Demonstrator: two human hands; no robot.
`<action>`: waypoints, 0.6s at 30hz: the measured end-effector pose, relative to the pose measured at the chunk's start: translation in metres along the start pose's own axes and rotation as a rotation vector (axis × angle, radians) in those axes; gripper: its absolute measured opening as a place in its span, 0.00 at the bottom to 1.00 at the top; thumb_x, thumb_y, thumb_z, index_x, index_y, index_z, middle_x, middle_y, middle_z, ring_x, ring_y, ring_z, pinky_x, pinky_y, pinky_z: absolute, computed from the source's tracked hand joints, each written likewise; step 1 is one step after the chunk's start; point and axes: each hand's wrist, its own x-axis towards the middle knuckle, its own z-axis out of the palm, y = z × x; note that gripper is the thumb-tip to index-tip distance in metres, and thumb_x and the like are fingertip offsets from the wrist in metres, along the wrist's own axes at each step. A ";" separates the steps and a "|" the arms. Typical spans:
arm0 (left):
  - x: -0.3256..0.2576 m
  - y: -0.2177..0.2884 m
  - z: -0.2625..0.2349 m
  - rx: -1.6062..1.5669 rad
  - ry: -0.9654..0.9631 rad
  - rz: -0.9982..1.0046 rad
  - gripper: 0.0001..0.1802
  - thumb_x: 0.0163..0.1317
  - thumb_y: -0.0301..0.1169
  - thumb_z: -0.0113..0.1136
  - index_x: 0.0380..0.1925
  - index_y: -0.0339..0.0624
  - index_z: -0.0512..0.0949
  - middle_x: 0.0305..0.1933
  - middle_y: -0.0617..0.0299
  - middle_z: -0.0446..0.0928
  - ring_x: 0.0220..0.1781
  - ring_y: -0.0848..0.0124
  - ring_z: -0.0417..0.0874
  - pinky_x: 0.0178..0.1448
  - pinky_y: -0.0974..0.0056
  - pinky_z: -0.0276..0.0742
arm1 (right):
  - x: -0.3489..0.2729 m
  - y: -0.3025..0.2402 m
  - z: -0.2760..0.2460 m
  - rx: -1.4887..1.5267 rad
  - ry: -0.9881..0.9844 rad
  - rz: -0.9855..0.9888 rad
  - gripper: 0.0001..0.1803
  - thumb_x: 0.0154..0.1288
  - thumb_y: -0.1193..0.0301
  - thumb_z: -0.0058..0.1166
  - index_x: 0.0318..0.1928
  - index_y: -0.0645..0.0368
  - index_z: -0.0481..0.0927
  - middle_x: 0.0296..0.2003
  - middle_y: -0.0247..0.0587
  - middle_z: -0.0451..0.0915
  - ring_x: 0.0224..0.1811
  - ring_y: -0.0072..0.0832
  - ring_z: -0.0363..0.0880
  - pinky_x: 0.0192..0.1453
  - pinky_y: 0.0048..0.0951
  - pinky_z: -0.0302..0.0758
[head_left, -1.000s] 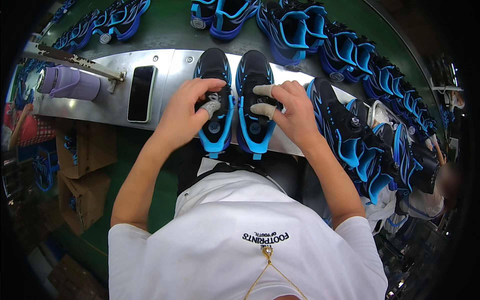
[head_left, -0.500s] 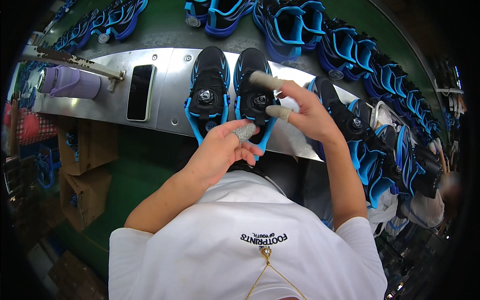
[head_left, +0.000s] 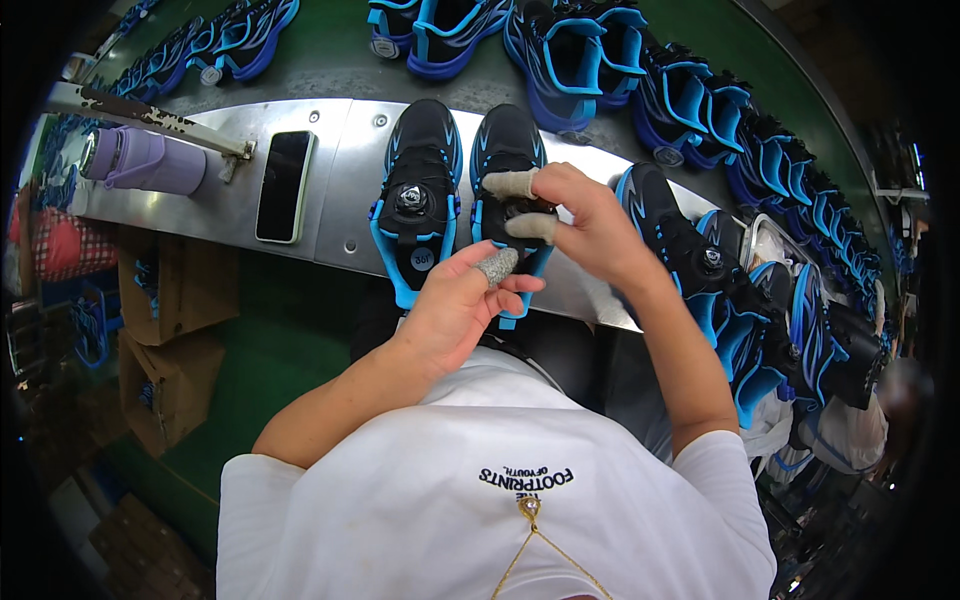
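Surface: a curved metal surface (head_left: 345, 165) carries the pair of black-and-blue shoes, side by side, toes pointing away from the person.
Upper box: a cardboard box (head_left: 195, 290) below the surface's left part, with something blue and black showing inside.
Lower box: another cardboard box (head_left: 185, 385), under the first; a small patch of blue shows within.
Metal tray: at the right, its rim (head_left: 748, 232) just beside a cluster of shoes; pale contents, too unclear to name.
Left shoe: the nearer-left of the pair (head_left: 420, 228), untouched, its collar open and empty of any foot.
Right shoe: just beside it (head_left: 503, 148), both hands over it.
Bottle: lavender, lidded (head_left: 160, 165), lying in view at the far left; contents hidden.
Right hand: reaching in from the right (head_left: 590, 220), wrist bent inward, thumb and forefinger in beige covers, pinched nearly closed about the right shoe's dial.
Left hand: at the heel opening (head_left: 455, 300), palm turned inward, fingers loosely curled; whether it grips anything cannot be told.
Dial: dark, round (head_left: 520, 207), partly hidden between the right hand's fingertips.
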 end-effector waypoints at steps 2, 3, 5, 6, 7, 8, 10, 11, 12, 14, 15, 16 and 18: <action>-0.001 -0.001 0.004 0.042 0.006 0.033 0.14 0.72 0.26 0.48 0.54 0.33 0.72 0.51 0.54 0.77 0.50 0.65 0.82 0.42 0.68 0.79 | 0.002 -0.007 0.007 -0.424 0.043 0.039 0.30 0.55 0.75 0.62 0.62 0.55 0.78 0.48 0.36 0.82 0.47 0.27 0.74 0.51 0.32 0.72; -0.002 -0.001 0.005 0.040 0.008 0.033 0.14 0.72 0.26 0.48 0.54 0.33 0.72 0.51 0.54 0.77 0.50 0.65 0.82 0.42 0.68 0.79 | 0.001 -0.008 0.007 -0.431 0.047 0.045 0.29 0.55 0.74 0.63 0.61 0.53 0.79 0.48 0.35 0.82 0.47 0.25 0.74 0.49 0.30 0.71; -0.004 0.000 0.005 0.018 0.016 0.015 0.14 0.71 0.23 0.45 0.54 0.31 0.71 0.50 0.53 0.75 0.49 0.65 0.82 0.43 0.67 0.79 | 0.003 -0.013 0.001 -0.212 0.027 0.066 0.28 0.55 0.74 0.63 0.59 0.52 0.80 0.45 0.35 0.82 0.47 0.25 0.74 0.49 0.29 0.71; -0.004 0.001 0.006 0.016 0.018 0.017 0.14 0.71 0.23 0.45 0.54 0.31 0.71 0.50 0.53 0.75 0.49 0.65 0.82 0.43 0.67 0.79 | 0.004 -0.014 -0.002 0.005 0.008 0.089 0.26 0.54 0.74 0.63 0.58 0.51 0.82 0.41 0.34 0.81 0.46 0.25 0.74 0.50 0.29 0.71; -0.004 0.002 0.010 0.031 0.008 0.009 0.14 0.71 0.23 0.45 0.54 0.32 0.71 0.50 0.54 0.75 0.49 0.66 0.82 0.43 0.68 0.79 | 0.001 -0.013 -0.002 0.112 0.004 0.100 0.25 0.54 0.74 0.64 0.55 0.51 0.83 0.37 0.35 0.79 0.44 0.25 0.74 0.49 0.27 0.72; -0.004 0.002 0.013 0.045 -0.002 0.001 0.14 0.72 0.24 0.45 0.54 0.33 0.71 0.50 0.55 0.75 0.49 0.66 0.82 0.42 0.68 0.79 | 0.001 -0.013 -0.002 0.110 0.004 0.101 0.25 0.54 0.74 0.64 0.55 0.51 0.83 0.37 0.35 0.79 0.44 0.25 0.74 0.49 0.27 0.72; -0.001 -0.004 0.010 0.033 -0.005 0.018 0.14 0.72 0.24 0.45 0.54 0.33 0.71 0.50 0.56 0.75 0.49 0.66 0.82 0.42 0.68 0.79 | -0.001 -0.011 -0.001 -0.021 0.033 0.152 0.26 0.53 0.74 0.64 0.56 0.52 0.83 0.38 0.35 0.79 0.43 0.26 0.74 0.47 0.27 0.73; 0.000 -0.006 0.009 0.023 -0.005 0.036 0.14 0.72 0.24 0.44 0.54 0.33 0.71 0.50 0.57 0.75 0.50 0.66 0.82 0.41 0.68 0.79 | -0.002 -0.007 0.004 -0.247 0.059 0.042 0.26 0.53 0.74 0.64 0.56 0.52 0.82 0.38 0.36 0.79 0.42 0.25 0.74 0.46 0.26 0.73; 0.000 -0.007 0.009 0.021 -0.003 0.036 0.14 0.72 0.24 0.44 0.54 0.33 0.71 0.50 0.57 0.75 0.50 0.66 0.82 0.41 0.68 0.79 | -0.003 -0.009 0.006 -0.246 0.057 0.042 0.26 0.53 0.74 0.64 0.56 0.52 0.82 0.38 0.36 0.79 0.42 0.25 0.74 0.46 0.26 0.73; 0.000 -0.007 0.008 0.007 0.004 0.033 0.14 0.72 0.25 0.46 0.55 0.33 0.70 0.49 0.54 0.76 0.50 0.65 0.83 0.38 0.70 0.80 | -0.004 -0.014 0.007 -0.260 0.105 0.113 0.24 0.53 0.75 0.64 0.55 0.53 0.83 0.38 0.37 0.79 0.41 0.26 0.75 0.46 0.26 0.73; 0.000 -0.007 0.009 0.007 0.005 0.034 0.14 0.72 0.25 0.46 0.55 0.33 0.70 0.49 0.54 0.76 0.50 0.65 0.83 0.38 0.70 0.80 | -0.003 -0.014 0.005 -0.259 0.105 0.112 0.24 0.53 0.75 0.64 0.55 0.53 0.83 0.38 0.37 0.79 0.41 0.26 0.75 0.46 0.26 0.73; 0.000 -0.007 0.009 0.001 0.000 0.026 0.14 0.72 0.25 0.46 0.55 0.33 0.70 0.49 0.54 0.76 0.50 0.65 0.83 0.38 0.70 0.80 | -0.001 -0.014 0.001 -0.036 0.079 0.093 0.23 0.53 0.75 0.63 0.53 0.53 0.84 0.38 0.37 0.79 0.40 0.26 0.74 0.46 0.27 0.73; 0.000 -0.007 0.010 -0.006 -0.006 0.019 0.14 0.72 0.25 0.47 0.54 0.33 0.70 0.49 0.54 0.76 0.49 0.65 0.83 0.38 0.70 0.80 | -0.001 -0.013 -0.002 0.186 0.051 0.073 0.22 0.53 0.75 0.63 0.52 0.54 0.84 0.37 0.37 0.78 0.40 0.27 0.74 0.46 0.27 0.73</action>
